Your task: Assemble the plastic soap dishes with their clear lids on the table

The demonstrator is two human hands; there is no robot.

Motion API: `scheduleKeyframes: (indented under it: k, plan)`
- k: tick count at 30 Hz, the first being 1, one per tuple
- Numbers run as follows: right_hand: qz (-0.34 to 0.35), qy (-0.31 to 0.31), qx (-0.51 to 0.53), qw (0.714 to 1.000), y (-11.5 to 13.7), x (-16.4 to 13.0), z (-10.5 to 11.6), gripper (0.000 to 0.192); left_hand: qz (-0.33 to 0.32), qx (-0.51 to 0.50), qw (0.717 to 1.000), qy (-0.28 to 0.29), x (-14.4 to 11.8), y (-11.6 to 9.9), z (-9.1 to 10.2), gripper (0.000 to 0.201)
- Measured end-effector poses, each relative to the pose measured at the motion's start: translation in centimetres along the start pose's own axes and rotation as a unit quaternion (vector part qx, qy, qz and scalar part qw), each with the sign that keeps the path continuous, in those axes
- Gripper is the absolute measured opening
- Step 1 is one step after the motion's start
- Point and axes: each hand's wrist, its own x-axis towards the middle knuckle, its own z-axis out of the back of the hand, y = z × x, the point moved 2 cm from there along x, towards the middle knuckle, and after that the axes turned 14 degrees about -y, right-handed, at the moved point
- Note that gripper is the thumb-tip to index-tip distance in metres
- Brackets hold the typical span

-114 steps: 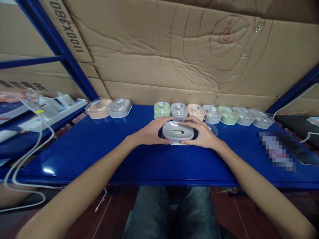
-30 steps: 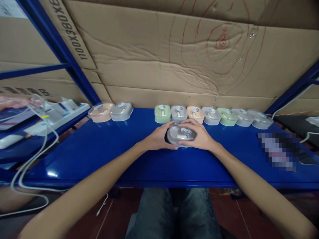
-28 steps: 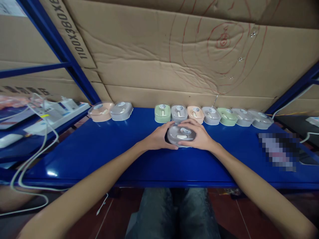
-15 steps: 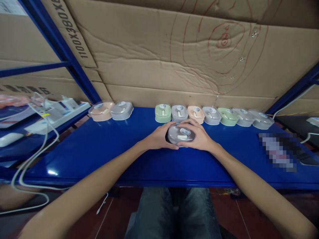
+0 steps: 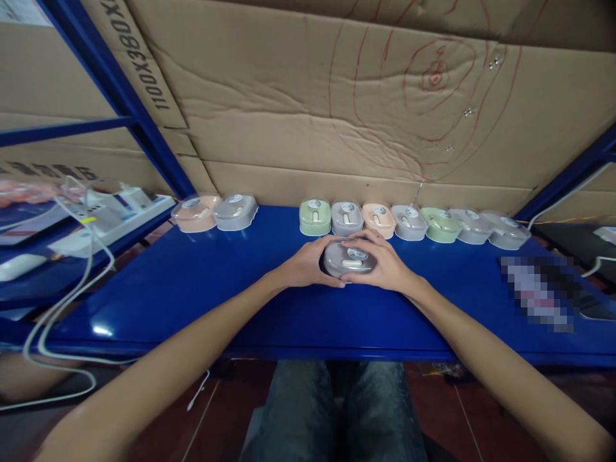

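Grey lidded box (image 5: 347, 258) clasped between left hand (image 5: 304, 266), right hand (image 5: 380, 264).

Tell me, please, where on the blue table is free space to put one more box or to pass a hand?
The blue table is bare left of the left hand, up to the two boxes. A gap separates those from the row of seven boxes. The near edge is bare. Both hands, right hand, close round the grey box.

Both hands, left hand (image 5: 308, 266) and right hand (image 5: 382, 266), clasped a grey box (image 5: 347, 258) on the blue table (image 5: 192, 289).
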Motion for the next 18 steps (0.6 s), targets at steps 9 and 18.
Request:
scheduleKeyframes:
  k: [9,18]
  plan:
    - [0.027,0.044,-0.007,0.999,-0.3,-0.1,0.13,0.069,0.011,-0.023,1.0,-0.006,0.18,0.25,-0.09,0.105]
    - [0.045,0.1,-0.066,0.992,0.54,0.27,0.64,0.07,0.024,-0.027,0.999,-0.008,0.42,0.27,-0.2,0.112]
